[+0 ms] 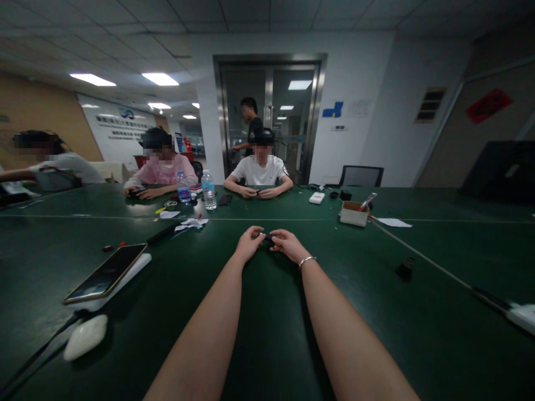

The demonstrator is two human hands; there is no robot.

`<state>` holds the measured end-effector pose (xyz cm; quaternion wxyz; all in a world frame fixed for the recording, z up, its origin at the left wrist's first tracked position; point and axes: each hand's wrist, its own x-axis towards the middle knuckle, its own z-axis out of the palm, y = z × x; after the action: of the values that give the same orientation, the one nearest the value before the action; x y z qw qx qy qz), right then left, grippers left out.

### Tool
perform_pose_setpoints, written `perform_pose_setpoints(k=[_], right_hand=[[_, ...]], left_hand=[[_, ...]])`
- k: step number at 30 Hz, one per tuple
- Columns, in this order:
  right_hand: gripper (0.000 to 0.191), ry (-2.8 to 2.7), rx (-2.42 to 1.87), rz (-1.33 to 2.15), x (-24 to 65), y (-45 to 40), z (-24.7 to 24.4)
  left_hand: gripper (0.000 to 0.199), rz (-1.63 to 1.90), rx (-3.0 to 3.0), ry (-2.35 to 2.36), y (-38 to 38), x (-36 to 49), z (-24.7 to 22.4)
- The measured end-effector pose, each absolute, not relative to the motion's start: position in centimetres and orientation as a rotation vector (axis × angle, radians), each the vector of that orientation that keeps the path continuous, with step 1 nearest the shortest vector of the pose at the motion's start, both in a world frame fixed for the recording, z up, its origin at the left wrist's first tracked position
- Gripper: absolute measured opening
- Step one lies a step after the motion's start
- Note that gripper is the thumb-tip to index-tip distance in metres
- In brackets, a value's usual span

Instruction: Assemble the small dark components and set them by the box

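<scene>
Nearest you on the green table, toward its left edge, lies one pale, rounded object; just beyond it, one phone rests on one white slab. Toward the right edge sits one small dark clump. Midway across, between the left and right edges, your two hands meet on one small dark piece: your left hand pinches it between thumb and curled fingers, your right hand likewise, one silvery bracelet at that wrist. Beyond, right of center, stands one open carton; left of center, two clear bottles stand upright, their labels too blurred to read. Along the far edge sit three people; a fourth person stands behind them by the glass doors. One wall sign carries a blue wave-like logo above lines of writing, illegible from here.
</scene>
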<state>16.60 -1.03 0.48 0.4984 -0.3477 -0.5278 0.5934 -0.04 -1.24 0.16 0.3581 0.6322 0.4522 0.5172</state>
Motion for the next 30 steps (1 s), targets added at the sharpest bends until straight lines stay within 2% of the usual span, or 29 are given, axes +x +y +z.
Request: perform_pose_setpoints(k=[4,30], right_hand=[[0.016,-1.269,-0.847,1.433,16.58,-0.92,0.31],[0.015,-1.257,-0.859,1.425,16.43,-0.65,0.2]], left_hand=[[0.026,1.296,1.655,1.155,-1.35,0.03,0.28],[0.026,1.281,1.745,1.198,-0.61,-0.39,-0.46]])
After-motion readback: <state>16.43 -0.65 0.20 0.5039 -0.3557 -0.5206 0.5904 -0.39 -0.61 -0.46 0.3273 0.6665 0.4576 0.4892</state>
